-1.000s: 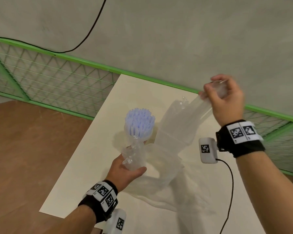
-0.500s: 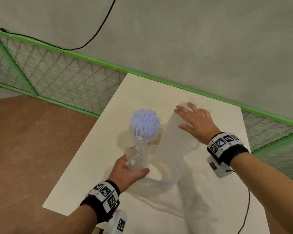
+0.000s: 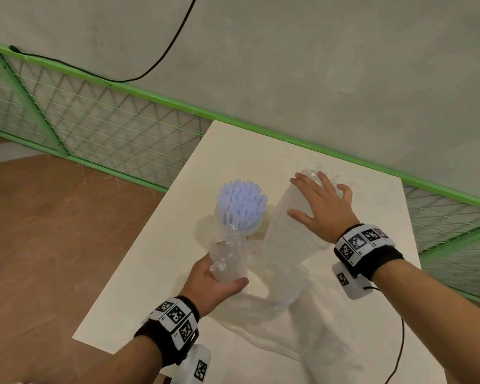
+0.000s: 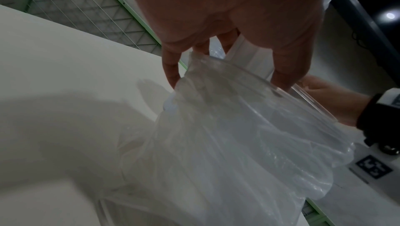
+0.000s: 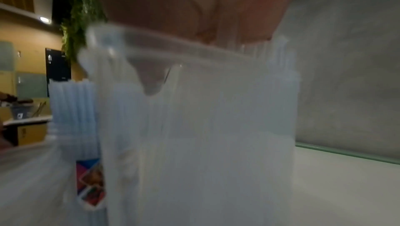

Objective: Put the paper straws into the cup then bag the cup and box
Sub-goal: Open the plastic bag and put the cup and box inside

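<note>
A clear cup (image 3: 233, 245) full of pale blue paper straws (image 3: 241, 203) is held over the white table (image 3: 155, 273). My left hand (image 3: 216, 284) grips its lower part, with crumpled film of the translucent bag (image 3: 302, 328) bunched against it. In the left wrist view my fingers (image 4: 171, 68) curl round that film and the cup. The bag drapes over the tall box (image 3: 286, 245) standing to the right. My right hand (image 3: 319, 206) lies flat on its top, fingers spread. The right wrist view shows the box (image 5: 194, 144) through the film and the straws (image 5: 71, 106) to its left.
A green mesh fence (image 3: 94, 128) runs behind and left of the table, with a black cable (image 3: 161, 62) on the grey wall. Brown floor (image 3: 53, 245) lies past the table's left edge. A thin cable (image 3: 399, 350) hangs from my right wrist.
My right hand let go of the bag edge it held up and came down flat onto the covered box. The left hand kept its hold on the cup.
</note>
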`<action>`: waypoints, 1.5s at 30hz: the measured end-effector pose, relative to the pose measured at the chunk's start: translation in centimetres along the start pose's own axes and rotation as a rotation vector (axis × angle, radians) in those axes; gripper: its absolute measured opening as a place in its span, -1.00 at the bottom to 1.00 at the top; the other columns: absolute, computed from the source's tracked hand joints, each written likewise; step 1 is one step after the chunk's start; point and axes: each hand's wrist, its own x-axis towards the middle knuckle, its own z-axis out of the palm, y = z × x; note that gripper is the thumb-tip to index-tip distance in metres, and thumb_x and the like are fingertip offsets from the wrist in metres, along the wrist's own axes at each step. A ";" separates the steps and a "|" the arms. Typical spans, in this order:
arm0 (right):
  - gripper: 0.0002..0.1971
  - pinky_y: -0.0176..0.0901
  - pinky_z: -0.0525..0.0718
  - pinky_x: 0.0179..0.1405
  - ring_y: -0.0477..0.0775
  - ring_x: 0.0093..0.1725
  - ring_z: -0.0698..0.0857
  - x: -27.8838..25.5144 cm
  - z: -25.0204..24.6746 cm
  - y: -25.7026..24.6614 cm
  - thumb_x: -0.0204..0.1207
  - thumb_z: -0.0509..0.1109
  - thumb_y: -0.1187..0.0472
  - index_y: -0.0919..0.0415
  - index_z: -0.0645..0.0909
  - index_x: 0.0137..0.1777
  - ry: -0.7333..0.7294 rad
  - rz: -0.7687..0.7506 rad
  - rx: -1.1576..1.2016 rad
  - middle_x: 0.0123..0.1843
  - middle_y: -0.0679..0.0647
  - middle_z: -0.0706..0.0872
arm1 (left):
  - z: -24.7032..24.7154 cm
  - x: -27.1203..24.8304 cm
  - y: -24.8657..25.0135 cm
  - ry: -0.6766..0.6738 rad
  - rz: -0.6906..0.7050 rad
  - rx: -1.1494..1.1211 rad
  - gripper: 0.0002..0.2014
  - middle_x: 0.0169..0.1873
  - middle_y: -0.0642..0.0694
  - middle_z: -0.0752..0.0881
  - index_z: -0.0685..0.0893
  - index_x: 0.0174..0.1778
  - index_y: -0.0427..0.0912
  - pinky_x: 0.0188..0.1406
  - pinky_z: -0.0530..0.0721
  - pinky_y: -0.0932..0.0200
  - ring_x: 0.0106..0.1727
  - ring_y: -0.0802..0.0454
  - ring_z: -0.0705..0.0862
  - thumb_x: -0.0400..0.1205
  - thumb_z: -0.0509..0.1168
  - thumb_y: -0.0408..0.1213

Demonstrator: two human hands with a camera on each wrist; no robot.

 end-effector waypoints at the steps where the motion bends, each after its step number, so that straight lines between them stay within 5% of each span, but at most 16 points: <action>1: -0.36 0.34 0.08 0.50 0.11 0.72 0.00 0.1 0.3 0.0 0.63 0.11 -0.31 -0.22 0.06 0.67 0.027 0.002 -0.024 0.73 -0.25 0.07 | 0.0 0.0 -0.1 0.002 0.002 0.000 -0.39 0.07 0.06 0.82 0.65 0.31 0.00 -0.07 0.65 0.50 0.01 0.31 0.78 0.37 0.64 -0.43; 4: -0.38 0.32 0.18 0.45 0.15 0.71 0.08 0.2 0.4 0.5 0.64 0.18 -0.25 -0.28 0.07 0.65 0.056 -0.027 -0.029 0.71 -0.27 0.14 | 0.0 0.1 -0.2 0.008 0.001 -0.005 -0.41 0.07 0.06 0.81 0.65 0.25 0.08 -0.04 0.67 0.48 0.03 0.29 0.78 0.36 0.64 -0.43; 9: -0.39 0.35 0.07 0.42 0.15 0.68 0.12 0.3 0.6 -0.5 0.49 0.03 -0.51 -0.40 0.25 0.53 0.065 0.022 -0.013 0.65 -0.38 0.23 | 0.2 0.2 -0.2 -0.002 0.010 -0.003 -0.40 0.04 0.05 0.83 0.66 0.29 0.00 -0.02 0.70 0.42 0.02 0.25 0.79 0.36 0.64 -0.44; 14: -0.74 0.23 0.18 0.27 0.07 0.58 0.38 1.2 0.9 -1.1 0.62 0.15 -0.19 -0.34 0.61 0.19 0.250 0.127 0.124 0.42 -0.40 0.57 | 0.1 0.3 -0.3 0.000 0.009 -0.005 -0.41 0.02 0.08 0.83 0.65 0.25 0.10 -0.03 0.68 0.45 0.01 0.27 0.79 0.36 0.65 -0.40; 18: -0.68 0.12 0.18 0.26 -0.02 0.58 0.38 1.2 0.6 -0.4 0.65 0.27 0.05 -0.25 0.54 0.37 0.286 0.117 0.230 0.49 -0.31 0.53 | 0.0 0.4 -0.4 0.006 0.006 -0.007 -0.40 0.01 0.10 0.83 0.64 0.23 0.16 -0.04 0.67 0.45 0.03 0.26 0.79 0.36 0.66 -0.39; 22: -0.57 0.32 0.05 0.42 -0.10 0.70 0.04 1.1 -0.1 0.1 0.74 -0.01 -0.14 -0.32 0.25 0.59 0.046 0.068 0.058 0.66 -0.39 0.21 | -0.1 0.3 -0.4 0.003 0.010 -0.005 -0.39 0.02 0.12 0.82 0.64 0.24 0.16 -0.02 0.68 0.43 0.03 0.27 0.78 0.35 0.66 -0.36; 24: -0.55 0.33 0.01 0.44 -0.10 0.71 -0.03 0.4 -1.1 -0.2 0.73 -0.06 -0.20 -0.32 0.24 0.60 0.097 0.045 0.095 0.66 -0.40 0.17 | -0.2 0.4 -0.5 -0.006 0.022 -0.004 -0.39 0.02 0.12 0.82 0.64 0.24 0.18 0.00 0.69 0.41 0.05 0.26 0.78 0.34 0.67 -0.36; 27: -0.56 0.22 0.20 0.46 -0.08 0.63 0.26 -1.3 -2.9 -2.3 0.61 0.16 -0.05 -0.21 0.41 0.50 0.281 -0.129 0.335 0.59 -0.28 0.40 | -0.1 0.3 -0.5 -0.037 0.055 0.015 -0.39 0.03 0.16 0.83 0.65 0.23 0.19 0.04 0.66 0.37 0.08 0.24 0.78 0.34 0.67 -0.37; 29: -0.45 0.26 0.40 0.44 -0.10 0.51 0.46 -2.7 -3.4 -4.6 0.48 0.34 0.05 -0.09 0.43 0.51 0.200 -0.340 0.534 0.52 -0.16 0.52 | 0.0 0.2 -0.5 -0.054 0.079 0.023 -0.37 0.03 0.21 0.82 0.65 0.22 0.21 0.05 0.64 0.40 0.09 0.24 0.78 0.34 0.66 -0.41; 34: -0.28 -0.32 0.41 0.46 -0.25 0.46 0.49 -5.7 -1.1 -9.3 0.40 0.56 0.10 -0.03 0.39 0.57 -0.153 -0.470 0.645 0.49 -0.16 0.56 | 0.4 0.0 0.1 -0.088 0.136 0.089 -0.44 0.01 0.25 0.81 0.66 0.21 0.17 0.00 0.64 0.44 0.07 0.28 0.77 0.37 0.65 -0.35; 39: -0.55 -0.28 0.61 0.22 -0.22 0.14 0.70 -6.9 1.2 -9.9 0.39 0.58 0.25 0.07 0.65 0.29 0.026 -0.379 0.838 0.10 -0.15 0.77 | 0.1 -0.1 0.2 -0.084 0.144 0.098 -0.59 -0.05 0.09 0.84 0.72 0.15 0.08 0.00 0.68 0.32 0.01 0.16 0.80 0.44 0.60 -0.34; 45: -0.79 -0.15 0.67 0.01 -0.06 -0.04 0.74 -7.9 3.1 -11.2 0.36 0.53 0.39 0.16 0.71 -0.04 0.276 -0.297 0.896 -0.13 -0.08 0.75 | 0.4 -0.3 -0.2 -0.045 0.113 0.069 -0.70 -0.21 0.02 0.83 0.77 0.03 0.05 -0.21 0.65 0.32 -0.22 0.14 0.75 0.46 0.56 -0.36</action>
